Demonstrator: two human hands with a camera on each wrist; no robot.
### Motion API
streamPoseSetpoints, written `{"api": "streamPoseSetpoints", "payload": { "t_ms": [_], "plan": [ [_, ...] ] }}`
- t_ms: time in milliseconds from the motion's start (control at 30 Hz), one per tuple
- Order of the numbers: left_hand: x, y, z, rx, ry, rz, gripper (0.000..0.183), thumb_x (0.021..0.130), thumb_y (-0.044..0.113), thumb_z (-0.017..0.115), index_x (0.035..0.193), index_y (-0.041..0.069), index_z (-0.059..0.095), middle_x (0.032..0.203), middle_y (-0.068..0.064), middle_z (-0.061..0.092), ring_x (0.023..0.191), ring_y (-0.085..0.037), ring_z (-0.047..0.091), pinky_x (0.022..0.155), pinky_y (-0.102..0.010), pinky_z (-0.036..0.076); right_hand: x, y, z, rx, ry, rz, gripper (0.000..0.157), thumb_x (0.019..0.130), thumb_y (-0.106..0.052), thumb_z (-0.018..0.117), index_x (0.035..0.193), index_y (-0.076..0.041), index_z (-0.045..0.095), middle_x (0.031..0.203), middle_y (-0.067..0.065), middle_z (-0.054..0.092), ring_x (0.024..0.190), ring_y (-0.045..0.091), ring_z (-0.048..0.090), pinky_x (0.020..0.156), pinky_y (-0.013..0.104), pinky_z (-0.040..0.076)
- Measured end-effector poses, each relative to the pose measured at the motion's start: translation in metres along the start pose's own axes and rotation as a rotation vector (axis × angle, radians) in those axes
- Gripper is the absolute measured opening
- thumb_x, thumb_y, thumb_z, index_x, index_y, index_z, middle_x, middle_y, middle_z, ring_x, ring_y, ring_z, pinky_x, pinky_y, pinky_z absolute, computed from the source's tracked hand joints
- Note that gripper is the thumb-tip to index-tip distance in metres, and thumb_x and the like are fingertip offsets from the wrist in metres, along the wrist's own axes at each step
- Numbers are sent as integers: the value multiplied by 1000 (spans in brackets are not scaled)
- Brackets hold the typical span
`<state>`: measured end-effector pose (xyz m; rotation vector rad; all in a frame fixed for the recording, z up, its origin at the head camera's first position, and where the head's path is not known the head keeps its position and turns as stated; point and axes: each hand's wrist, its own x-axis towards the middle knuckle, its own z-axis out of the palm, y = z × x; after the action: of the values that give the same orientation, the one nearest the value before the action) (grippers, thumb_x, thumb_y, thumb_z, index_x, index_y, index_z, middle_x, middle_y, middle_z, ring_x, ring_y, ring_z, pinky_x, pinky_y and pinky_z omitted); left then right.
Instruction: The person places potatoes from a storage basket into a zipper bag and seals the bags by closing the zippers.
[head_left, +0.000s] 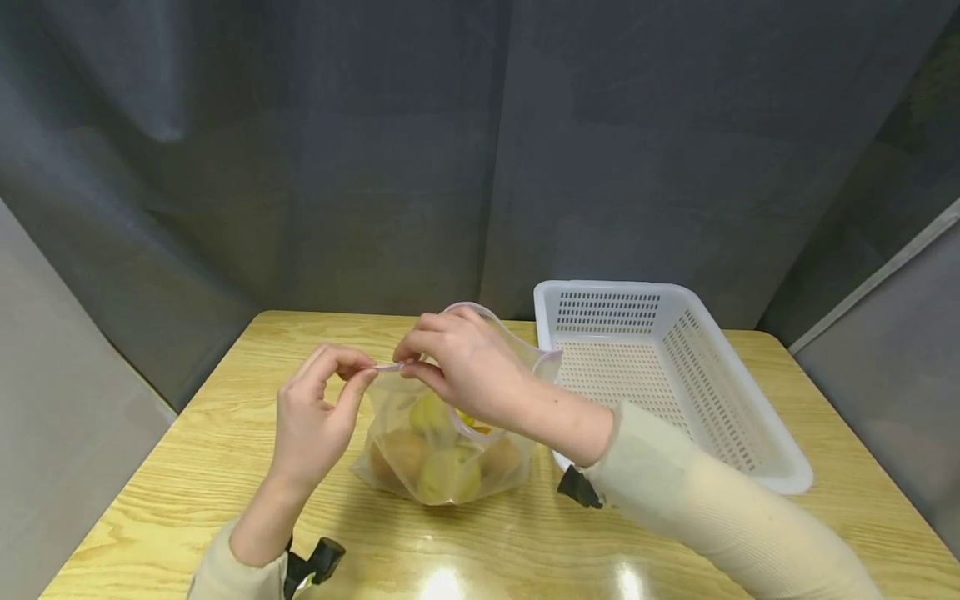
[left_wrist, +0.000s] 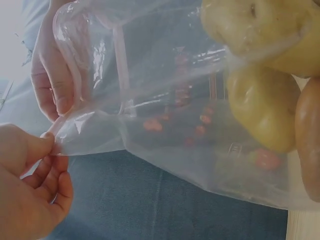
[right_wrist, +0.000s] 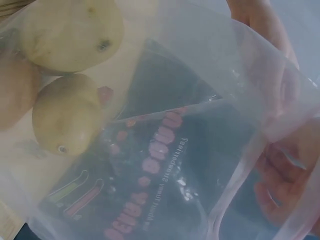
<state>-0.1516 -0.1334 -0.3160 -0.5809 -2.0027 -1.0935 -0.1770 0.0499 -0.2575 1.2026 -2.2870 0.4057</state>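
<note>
A translucent zip bag (head_left: 390,408) with a pinkish rim stands on the table, holding several round yellow and orange-brown fruits (head_left: 450,475). With thumb and fingertips my left hand (head_left: 311,425) pinches the left corner of the bag's top edge. Close beside it, my right hand (head_left: 472,367) pinches the same rim. To the right of the hands the mouth gapes in a loop. Pink printing (right_wrist: 155,155) shows on the bag in the right wrist view. Yellow fruits (left_wrist: 265,107) press against the plastic in the left wrist view. My right forearm hides part of the bag.
A white perforated plastic basket (head_left: 750,379) stands to the right, just behind my right forearm. Both lie on a light wood table (head_left: 187,467). A dark curtain (head_left: 375,167) hangs behind, with grey panels (head_left: 60,358) at the sides.
</note>
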Motion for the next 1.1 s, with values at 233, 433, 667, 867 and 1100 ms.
{"api": "streamPoseSetpoints", "payload": {
  "t_ms": [233, 433, 667, 867, 1100],
  "plan": [
    [1, 1, -1, -2, 31, 23, 11, 75, -6, 68, 79, 4, 63, 76, -3, 62, 68, -6, 51, 64, -14, 41, 2, -1, -1, 20, -25, -39, 5, 82, -19, 68, 85, -15, 68, 83, -8, 63, 78, 6, 58, 87, 28, 39],
    [1, 0, -3, -6, 52, 25, 5, 78, 1, 68, 77, 3, 64, 74, -4, 64, 67, -5, 52, 63, -15, 41, 4, -2, -4, 38, -78, -38, 4, 82, -16, 67, 85, -14, 67, 84, -7, 63, 81, 7, 60, 90, 30, 39],
    [1, -1, -3, -7, 74, 35, 6, 81, 7, 67, 77, 3, 64, 74, -4, 64, 68, -4, 52, 63, -15, 41, 3, 1, -7, 64, -104, -24, 4, 82, -15, 67, 85, -13, 68, 84, -6, 63, 80, 8, 60, 90, 31, 40],
    [2, -2, -3, -9, 95, 41, 8, 75, -2, 70, 77, 4, 65, 74, -4, 65, 68, -3, 52, 63, -16, 41, 1, 6, -10, 82, -116, -7, 3, 83, -15, 66, 85, -14, 68, 83, -7, 62, 77, 8, 58, 85, 29, 43],
    [3, -4, -5, -14, 122, 47, 18, 69, -11, 71, 75, 4, 63, 74, -5, 65, 67, -2, 52, 63, -16, 42, -4, 10, -16, 52, -128, 38, 3, 82, -20, 68, 84, -18, 69, 82, -10, 62, 74, 9, 59, 75, 29, 46]
  ]
}}
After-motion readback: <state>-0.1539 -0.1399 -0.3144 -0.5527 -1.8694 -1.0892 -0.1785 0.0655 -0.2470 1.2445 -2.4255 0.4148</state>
